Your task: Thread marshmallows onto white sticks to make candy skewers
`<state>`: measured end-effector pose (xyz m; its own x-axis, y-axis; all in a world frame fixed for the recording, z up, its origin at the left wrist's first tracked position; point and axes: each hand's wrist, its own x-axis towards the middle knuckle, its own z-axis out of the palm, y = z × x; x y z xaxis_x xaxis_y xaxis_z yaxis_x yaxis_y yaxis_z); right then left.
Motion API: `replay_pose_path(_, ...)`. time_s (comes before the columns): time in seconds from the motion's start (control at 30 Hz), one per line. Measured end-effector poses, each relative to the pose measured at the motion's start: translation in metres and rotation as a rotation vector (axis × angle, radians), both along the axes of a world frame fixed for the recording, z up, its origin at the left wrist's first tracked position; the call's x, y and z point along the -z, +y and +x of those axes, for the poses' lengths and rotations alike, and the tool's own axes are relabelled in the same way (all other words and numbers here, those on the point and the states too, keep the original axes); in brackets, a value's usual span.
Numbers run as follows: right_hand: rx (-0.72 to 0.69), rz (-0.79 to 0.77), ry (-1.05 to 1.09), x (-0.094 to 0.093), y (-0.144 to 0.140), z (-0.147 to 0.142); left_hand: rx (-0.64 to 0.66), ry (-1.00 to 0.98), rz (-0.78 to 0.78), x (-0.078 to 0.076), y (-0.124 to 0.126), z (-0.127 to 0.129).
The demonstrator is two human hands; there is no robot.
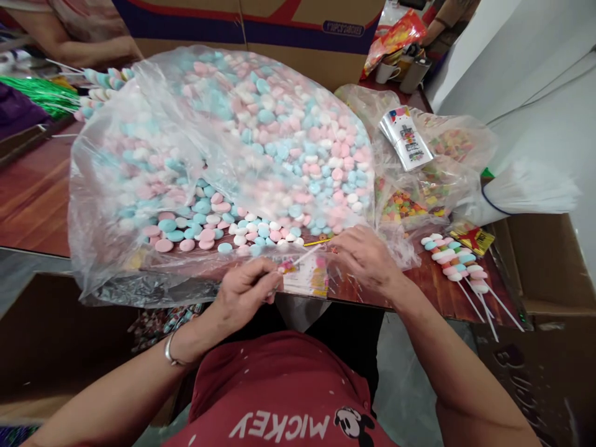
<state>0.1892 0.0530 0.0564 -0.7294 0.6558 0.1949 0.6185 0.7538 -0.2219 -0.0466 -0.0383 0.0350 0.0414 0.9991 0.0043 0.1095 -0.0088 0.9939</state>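
Observation:
My left hand (251,287) is closed around the lower part of a small clear-wrapped sweet (289,267), from which a white stick (307,254) points up to the right. The fingers of my right hand (365,259) pinch together near the stick's far end, where a thin yellow strip (317,243) runs to the fingertips. Whether they also touch the stick cannot be made out. Below lies a printed card or bag (305,277) on the table edge. Right behind both hands spreads a large clear plastic bag (195,155) full of pink, blue and white marshmallow-like candies (205,236).
Candy skewers (459,264) lie at the right, near bundled white sticks (531,189). Bags of gummies (405,202) and a stack of printed sachets (407,139) are behind. Cardboard boxes (60,329) stand below the table (32,205). Another person's arm (69,43) shows top left.

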Motion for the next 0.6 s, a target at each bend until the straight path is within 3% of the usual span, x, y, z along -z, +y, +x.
replay_pose_path(0.1,0.046,0.050,-0.224,0.016,0.014,-0.006,-0.103,-0.344,-0.283,-0.002,-0.005,-0.001)
replay_pose_path(0.2,0.102,0.098,-0.370,0.023,0.018,-0.016,-0.125,-0.519,-0.390,0.003,-0.009,0.000)
replay_pose_path(0.4,0.065,0.106,-0.450,0.017,0.022,-0.028,-0.115,-0.631,-0.397,0.009,-0.008,0.007)
replay_pose_path(0.6,0.165,0.126,-0.430,0.023,0.019,-0.026,-0.151,-0.702,-0.338,0.004,-0.002,0.016)
